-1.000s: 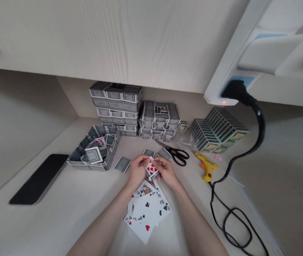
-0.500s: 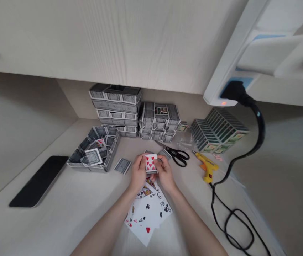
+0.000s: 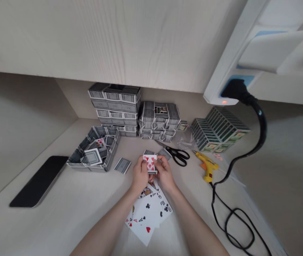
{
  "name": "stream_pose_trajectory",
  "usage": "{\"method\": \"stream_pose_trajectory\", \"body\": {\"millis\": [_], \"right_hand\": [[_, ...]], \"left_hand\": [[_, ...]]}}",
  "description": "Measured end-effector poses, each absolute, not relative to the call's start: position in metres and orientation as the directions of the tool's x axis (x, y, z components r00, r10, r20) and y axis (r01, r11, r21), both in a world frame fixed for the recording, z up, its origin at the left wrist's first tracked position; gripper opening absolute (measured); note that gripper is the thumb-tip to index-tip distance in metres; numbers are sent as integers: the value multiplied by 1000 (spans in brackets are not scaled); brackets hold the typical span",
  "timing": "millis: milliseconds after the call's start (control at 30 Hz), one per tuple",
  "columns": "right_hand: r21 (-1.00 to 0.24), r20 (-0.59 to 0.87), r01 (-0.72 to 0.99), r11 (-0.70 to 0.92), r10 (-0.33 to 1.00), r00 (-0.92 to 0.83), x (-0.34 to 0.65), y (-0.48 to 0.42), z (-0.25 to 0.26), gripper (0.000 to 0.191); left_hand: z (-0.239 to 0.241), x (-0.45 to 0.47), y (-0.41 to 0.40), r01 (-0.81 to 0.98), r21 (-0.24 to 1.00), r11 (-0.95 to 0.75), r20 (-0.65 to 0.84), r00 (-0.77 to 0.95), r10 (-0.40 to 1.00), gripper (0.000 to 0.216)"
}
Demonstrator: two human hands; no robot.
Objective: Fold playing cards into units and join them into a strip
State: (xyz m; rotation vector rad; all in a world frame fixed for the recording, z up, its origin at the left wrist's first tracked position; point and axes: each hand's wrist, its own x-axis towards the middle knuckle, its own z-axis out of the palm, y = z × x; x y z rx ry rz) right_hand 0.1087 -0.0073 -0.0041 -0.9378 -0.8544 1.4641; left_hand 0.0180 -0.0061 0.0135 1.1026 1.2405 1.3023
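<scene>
Between my hands is a playing card point(image 3: 150, 163) with red hearts facing up; a patterned grey edge shows under its lower side. My left hand point(image 3: 140, 174) grips it at the left, thumb on top. My right hand point(image 3: 164, 173) pinches it from the right, thumb near the card's middle. Most of my fingers are hidden beneath. Below my wrists, loose playing cards point(image 3: 151, 209) lie fanned face up on the table. Face-down cards point(image 3: 123, 165) lie to the left of my hands, and another patterned card point(image 3: 164, 153) lies just behind my right hand.
An open box made of cards point(image 3: 105, 164) holds loose cards at left, near a black phone point(image 3: 39, 182). Stacked card boxes point(image 3: 119, 110) stand behind. Scissors point(image 3: 179, 156), a yellow glue gun point(image 3: 207, 166), card packs point(image 3: 218, 131) and a black cable point(image 3: 234, 156) are at right.
The hearts card has shifted slightly in my fingers, so its upper left corner now shows. My left hand has moved a little to the right. The other things lie as before.
</scene>
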Motion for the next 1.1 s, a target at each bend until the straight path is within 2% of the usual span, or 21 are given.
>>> {"method": "stream_pose_trajectory", "body": {"millis": [367, 700, 1100], "right_hand": [[-889, -117, -445, -110, 993, -10, 107, -9, -2, 23], [-903, -80, -424, -76, 997, -9, 106, -9, -3, 17], [-890, -98, -442, -112, 994, -55, 109, -9, -6, 17]], "left_hand": [[7, 21, -5, -296, 954, 47, -54, -14, 998, 14], [10, 19, -6, -225, 974, 32, -37, -16, 999, 12], [8, 19, -7, -359, 932, 49, -46, 17, 999, 10]]}}
